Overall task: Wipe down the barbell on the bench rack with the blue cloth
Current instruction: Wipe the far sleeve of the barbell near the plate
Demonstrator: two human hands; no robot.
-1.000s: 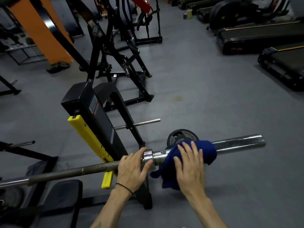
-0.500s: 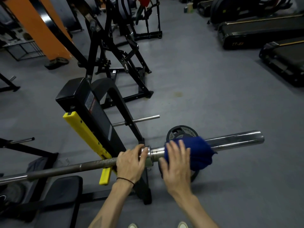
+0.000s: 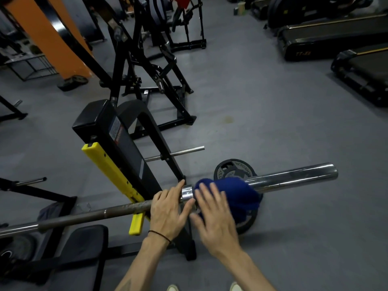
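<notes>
From the lower left of the frame I see the long grey steel barbell run up and right to its shiny chrome sleeve end at mid-right; that slant is its long axis. It rests against the black bench rack upright with the yellow plastic guard. My left hand wraps the shaft just beside the collar, fingers curled over it. Touching the collar's right side, my right hand presses the bunched dark-blue cloth onto the sleeve, fingers spread and blurred. It is the nearer hand to the bare chrome, with free room rightward. A black iron weight plate lies below.
</notes>
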